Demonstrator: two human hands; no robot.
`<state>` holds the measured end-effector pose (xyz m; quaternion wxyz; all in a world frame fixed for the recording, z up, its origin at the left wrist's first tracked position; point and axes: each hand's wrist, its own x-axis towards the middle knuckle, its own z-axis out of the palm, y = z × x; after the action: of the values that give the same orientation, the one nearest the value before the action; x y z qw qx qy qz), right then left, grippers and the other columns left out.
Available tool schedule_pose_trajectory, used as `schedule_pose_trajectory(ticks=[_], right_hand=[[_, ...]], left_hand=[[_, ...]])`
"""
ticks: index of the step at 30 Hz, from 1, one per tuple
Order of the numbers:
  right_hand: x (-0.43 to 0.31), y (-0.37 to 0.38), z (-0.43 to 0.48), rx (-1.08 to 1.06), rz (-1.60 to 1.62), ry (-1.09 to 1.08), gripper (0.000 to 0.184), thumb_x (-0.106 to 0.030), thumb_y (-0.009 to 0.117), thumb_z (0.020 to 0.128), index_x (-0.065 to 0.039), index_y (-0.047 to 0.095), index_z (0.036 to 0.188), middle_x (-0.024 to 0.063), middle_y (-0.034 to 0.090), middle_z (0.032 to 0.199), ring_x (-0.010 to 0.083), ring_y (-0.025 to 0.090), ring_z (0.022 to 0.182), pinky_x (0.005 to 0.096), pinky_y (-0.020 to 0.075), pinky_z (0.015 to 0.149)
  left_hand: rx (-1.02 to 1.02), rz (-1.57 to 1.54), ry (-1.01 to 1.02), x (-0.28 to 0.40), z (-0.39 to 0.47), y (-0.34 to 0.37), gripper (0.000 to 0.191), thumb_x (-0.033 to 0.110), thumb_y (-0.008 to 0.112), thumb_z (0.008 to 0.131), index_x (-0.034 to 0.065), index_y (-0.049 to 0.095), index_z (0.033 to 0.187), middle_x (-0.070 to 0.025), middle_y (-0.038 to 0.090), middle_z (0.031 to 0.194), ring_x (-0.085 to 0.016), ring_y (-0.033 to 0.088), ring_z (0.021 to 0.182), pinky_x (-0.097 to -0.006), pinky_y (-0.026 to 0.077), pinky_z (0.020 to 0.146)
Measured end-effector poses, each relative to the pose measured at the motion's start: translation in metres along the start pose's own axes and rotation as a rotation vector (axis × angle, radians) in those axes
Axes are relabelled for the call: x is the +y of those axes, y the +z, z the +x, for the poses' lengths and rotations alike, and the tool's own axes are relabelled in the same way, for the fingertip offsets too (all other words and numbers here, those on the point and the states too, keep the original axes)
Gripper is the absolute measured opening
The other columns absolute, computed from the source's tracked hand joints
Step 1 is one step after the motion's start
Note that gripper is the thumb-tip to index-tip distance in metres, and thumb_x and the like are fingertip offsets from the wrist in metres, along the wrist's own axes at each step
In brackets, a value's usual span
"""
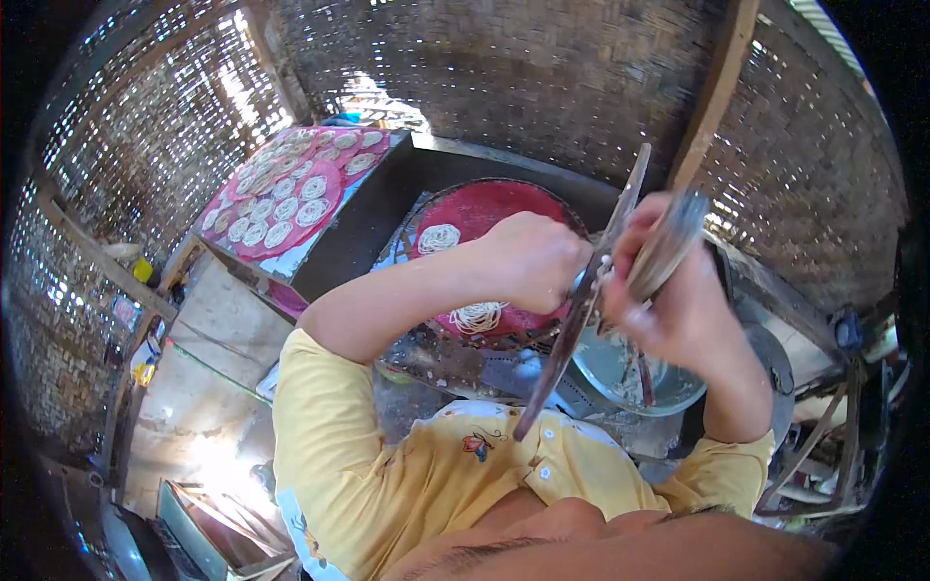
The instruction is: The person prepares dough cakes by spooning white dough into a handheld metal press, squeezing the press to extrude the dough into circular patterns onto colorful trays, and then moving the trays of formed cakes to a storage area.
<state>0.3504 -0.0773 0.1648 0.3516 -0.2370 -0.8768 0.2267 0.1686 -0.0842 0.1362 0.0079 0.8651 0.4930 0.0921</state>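
Note:
My left hand [541,261] is closed in a fist at the middle of a long dark wooden bar [559,356], which slants up in front of my chest. Its grip is partly hidden by the bar. Bits of white dough stick to the wood. Slightly blurred, my right hand [676,298] holds a thick, worn wooden piece [670,243] just right of the bar. Under my left forearm lies a round red mat [501,203] carrying a flat white noodle nest [438,238] and a looser noodle nest [477,317]. My forearm covers part of the mat.
A pale basin [676,399] with whitish dough and a brown stick [645,381] stands below my right hand. At the left, pink round mats [251,250] bear several noodle nests on a box-like stand [349,240]. Woven bamboo walls [508,72] and a wooden post [712,94] enclose the workplace.

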Motion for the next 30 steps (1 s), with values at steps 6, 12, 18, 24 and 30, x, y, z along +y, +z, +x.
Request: schedule_pose_trajectory(ticks=[6,12,18,24,30], right_hand=[[0.062,-0.083,-0.055,0.375,0.234,0.289,0.046,-0.004,0.053,0.070,-0.004,0.037,0.113,0.0023,0.049,0.073,0.0095,0.048,0.062,0.0233,0.0395,0.055],[0.106,-0.091,-0.105,1.223,0.724,-0.011,0.031,-0.003,0.048,0.079,-0.004,0.036,0.107,0.0065,0.046,0.067,0.0165,0.046,0.059,0.0301,0.0410,0.060],[0.128,-0.020,-0.098,1.063,0.988,0.038,0.016,-0.009,0.048,0.084,-0.007,0.040,0.097,0.0109,0.054,0.089,0.0240,0.052,0.093,0.0372,0.0451,0.075],[0.186,0.018,-0.133,0.101,0.103,0.185,0.041,-0.024,0.056,0.081,-0.006,0.041,0.114,0.0166,0.048,0.111,0.0251,0.046,0.109,0.0364,0.0412,0.086],[0.303,0.052,-0.187,-0.645,-0.438,0.881,0.035,-0.034,0.059,0.070,-0.001,0.066,0.078,0.0218,0.062,0.083,0.0347,0.060,0.076,0.0402,0.0479,0.071]], left_hand=[[0.192,-0.051,-0.179,-0.030,-0.006,0.034,0.030,0.024,0.069,0.059,0.0058,0.061,0.081,-0.0116,0.062,0.074,-0.028,0.061,0.069,-0.0366,0.048,0.065],[0.138,-1.090,-0.014,-0.025,0.028,0.093,0.029,0.013,0.070,0.064,0.0061,0.062,0.091,-0.0056,0.062,0.092,-0.014,0.060,0.084,-0.0283,0.046,0.077],[0.219,-1.997,0.180,-0.006,0.060,0.110,0.055,0.025,0.073,0.066,0.0072,0.049,0.113,-0.0151,0.046,0.119,-0.031,0.046,0.108,-0.0431,0.049,0.079],[0.874,-1.685,0.259,-0.004,0.048,0.107,0.052,0.037,0.071,0.067,0.0187,0.050,0.111,-0.0079,0.048,0.119,-0.036,0.041,0.115,-0.0515,0.039,0.091],[1.008,-1.709,0.192,0.009,0.019,0.111,0.040,0.024,0.071,0.067,0.0150,0.050,0.099,-0.0063,0.040,0.101,-0.030,0.043,0.109,-0.0459,0.039,0.093]])
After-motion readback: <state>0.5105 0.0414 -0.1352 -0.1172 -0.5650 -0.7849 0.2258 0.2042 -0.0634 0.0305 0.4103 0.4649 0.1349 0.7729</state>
